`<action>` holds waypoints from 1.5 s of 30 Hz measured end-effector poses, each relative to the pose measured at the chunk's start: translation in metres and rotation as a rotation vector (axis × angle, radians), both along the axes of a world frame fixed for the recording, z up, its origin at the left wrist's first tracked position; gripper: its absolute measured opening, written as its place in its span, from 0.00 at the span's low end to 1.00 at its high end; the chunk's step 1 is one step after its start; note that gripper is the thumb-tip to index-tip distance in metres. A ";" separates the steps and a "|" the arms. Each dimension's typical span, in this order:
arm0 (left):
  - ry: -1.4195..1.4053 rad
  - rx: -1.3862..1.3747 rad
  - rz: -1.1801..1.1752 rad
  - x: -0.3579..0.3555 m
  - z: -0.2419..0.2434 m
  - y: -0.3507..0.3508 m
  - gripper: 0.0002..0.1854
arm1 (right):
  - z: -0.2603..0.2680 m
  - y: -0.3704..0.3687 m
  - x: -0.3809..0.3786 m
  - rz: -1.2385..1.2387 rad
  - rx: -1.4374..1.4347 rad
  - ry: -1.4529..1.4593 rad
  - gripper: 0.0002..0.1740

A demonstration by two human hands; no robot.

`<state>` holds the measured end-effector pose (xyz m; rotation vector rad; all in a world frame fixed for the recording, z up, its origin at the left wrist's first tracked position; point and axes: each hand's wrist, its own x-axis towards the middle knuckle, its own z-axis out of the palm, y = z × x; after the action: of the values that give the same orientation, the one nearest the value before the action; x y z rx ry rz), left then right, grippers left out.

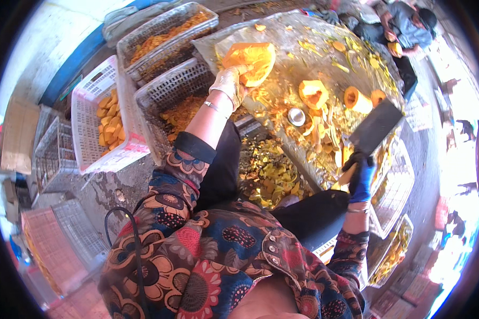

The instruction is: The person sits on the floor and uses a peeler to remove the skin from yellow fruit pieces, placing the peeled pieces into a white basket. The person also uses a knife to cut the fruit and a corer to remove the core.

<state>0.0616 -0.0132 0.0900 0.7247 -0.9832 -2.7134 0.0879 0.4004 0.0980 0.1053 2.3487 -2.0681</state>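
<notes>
My left hand (pixel 230 84), in a pale glove, grips a peeled chunk of orange pumpkin (pixel 252 62) above the work table's left part. The chunk's flesh is bare and faceted by cuts. In my right hand (pixel 360 175), wearing a blue and black glove, is the handle of a broad dark cleaver (pixel 376 127), its blade tilted up and away from me. Between the hands, hollow peeled pumpkin pieces (pixel 313 94) and a hollow pumpkin neck (pixel 357 100) rest on the table (pixel 277 34). A small round metal item (pixel 296 117) lies among peel strips and pulp.
At left, a white-and-pink plastic crate (pixel 94 85) holds cut pumpkin pieces (pixel 111 123). Two grimy crates (pixel 175 77) nearby contain orange scraps. Peelings (pixel 277 177) are heaped below the table edge between my knees. More crates (pixel 399 187) stand at right. Another person (pixel 407 30) sits beyond the table.
</notes>
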 end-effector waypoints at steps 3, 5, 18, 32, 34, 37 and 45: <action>0.021 0.055 0.109 0.019 0.000 -0.041 0.17 | -0.008 -0.069 0.000 -0.022 -0.031 -0.178 0.03; -0.089 0.002 0.213 0.038 -0.003 -0.073 0.17 | -0.001 -0.114 0.006 0.171 -0.007 -0.152 0.03; -0.184 -0.464 0.737 0.191 -0.006 -0.238 0.15 | 0.019 -0.427 0.058 0.867 0.439 0.687 0.17; -0.359 -0.730 0.832 0.288 0.015 -0.325 0.20 | 0.006 -0.604 0.133 1.124 0.590 0.970 0.14; -0.342 -0.607 0.854 0.302 0.019 -0.323 0.19 | -0.003 -0.618 0.132 1.192 0.660 0.934 0.11; -0.302 -0.538 0.901 0.315 0.017 -0.316 0.18 | -0.005 -0.629 0.131 1.228 0.773 1.033 0.09; -0.265 -0.527 0.940 0.338 -0.007 -0.340 0.17 | 0.008 -0.651 0.166 1.292 0.708 0.977 0.08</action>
<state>0.3992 -0.3527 0.0826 1.0830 -0.9923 -1.5081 0.2539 -0.2504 0.1060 -2.0859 2.1423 -0.6047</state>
